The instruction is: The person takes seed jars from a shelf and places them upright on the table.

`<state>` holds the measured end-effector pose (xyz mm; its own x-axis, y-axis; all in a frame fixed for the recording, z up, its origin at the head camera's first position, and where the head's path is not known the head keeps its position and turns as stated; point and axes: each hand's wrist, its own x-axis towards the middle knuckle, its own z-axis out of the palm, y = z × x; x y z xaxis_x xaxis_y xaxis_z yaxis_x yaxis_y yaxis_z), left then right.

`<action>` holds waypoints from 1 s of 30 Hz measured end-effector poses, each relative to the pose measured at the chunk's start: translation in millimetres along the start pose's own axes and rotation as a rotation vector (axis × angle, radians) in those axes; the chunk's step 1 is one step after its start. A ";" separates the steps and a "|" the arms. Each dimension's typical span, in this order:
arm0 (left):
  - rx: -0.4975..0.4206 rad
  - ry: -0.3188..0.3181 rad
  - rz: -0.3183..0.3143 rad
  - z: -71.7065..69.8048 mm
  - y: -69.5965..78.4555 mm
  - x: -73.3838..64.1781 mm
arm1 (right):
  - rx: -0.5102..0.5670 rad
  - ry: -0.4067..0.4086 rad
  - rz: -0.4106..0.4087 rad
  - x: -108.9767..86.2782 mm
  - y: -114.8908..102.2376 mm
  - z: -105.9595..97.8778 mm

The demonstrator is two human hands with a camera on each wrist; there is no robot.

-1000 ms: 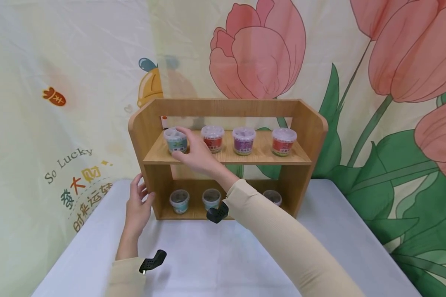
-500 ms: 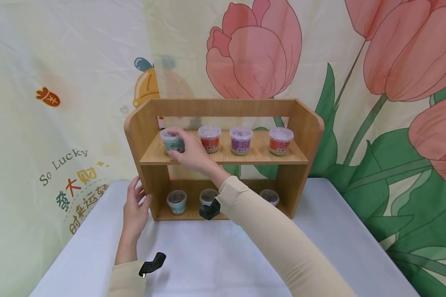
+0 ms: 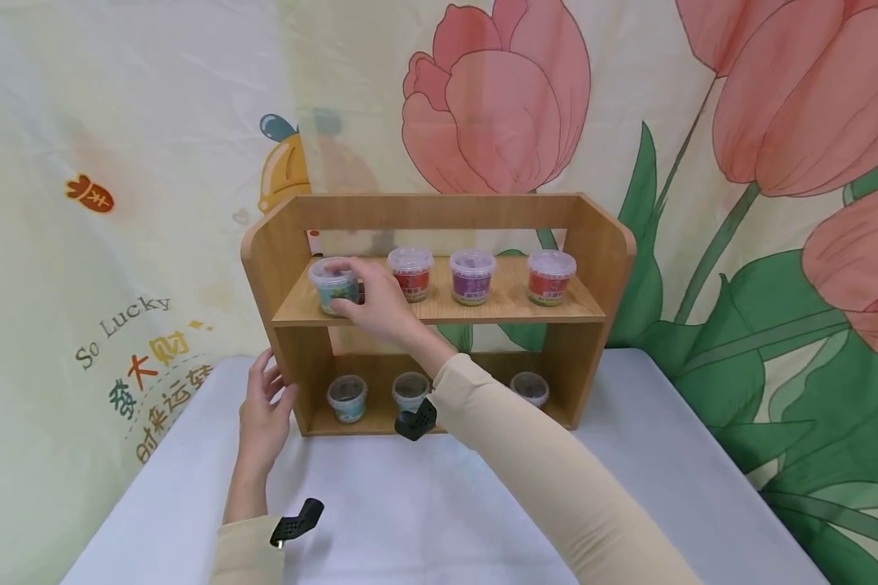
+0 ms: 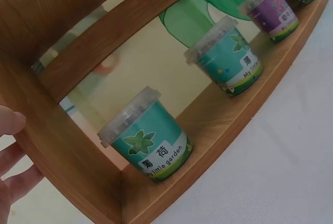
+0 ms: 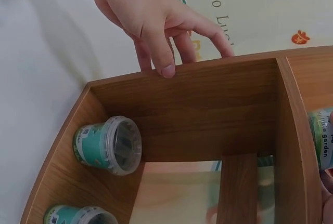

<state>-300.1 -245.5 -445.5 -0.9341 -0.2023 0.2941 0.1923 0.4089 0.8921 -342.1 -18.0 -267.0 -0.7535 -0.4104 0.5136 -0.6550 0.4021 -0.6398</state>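
A two-tier wooden shelf [image 3: 439,213] stands on the white table. My right hand [image 3: 384,305] pinches a teal plastic cup [image 3: 325,294] with a clear lid at the left end of the upper board, thumb low on its side and fingers at the lid. Its base is close to the board's front edge. That cup [image 5: 321,135] shows only in part in the right wrist view. My left hand [image 3: 262,426] grips the shelf's left side panel [image 5: 192,109], thumb at the front edge, other fingers on the outer face.
Along the upper board are a red-labelled cup [image 3: 410,284], a purple one [image 3: 471,286] and another red one [image 3: 549,288]. Below stand two teal cups [image 4: 156,146] and two purple cups [image 4: 276,18]; my right sleeve [image 3: 527,455] crosses before them. A tulip-printed cloth [image 3: 512,122] hangs behind.
The teal cup has come slightly forward toward the upper board's front edge, moving with my right hand, whose fingers have closed in on it. The left hand keeps its place on the side panel.
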 end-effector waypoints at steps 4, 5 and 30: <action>0.002 0.012 0.003 -5.3 -0.9 -1.1 | 0.057 -0.029 -0.043 -4.4 -7.6 2.2; 0.000 0.012 0.007 -5.9 -0.9 -1.1 | 0.068 -0.038 -0.050 -6.1 -9.9 1.9; 0.005 0.001 -0.003 -0.3 0.4 1.4 | 0.152 -0.107 -0.074 -86.0 -11.8 -23.8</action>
<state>-301.2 -245.9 -444.6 -0.9345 -0.2040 0.2918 0.1883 0.4124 0.8913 -270.9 32.1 -290.0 -0.6882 -0.5219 0.5039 -0.6863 0.2429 -0.6856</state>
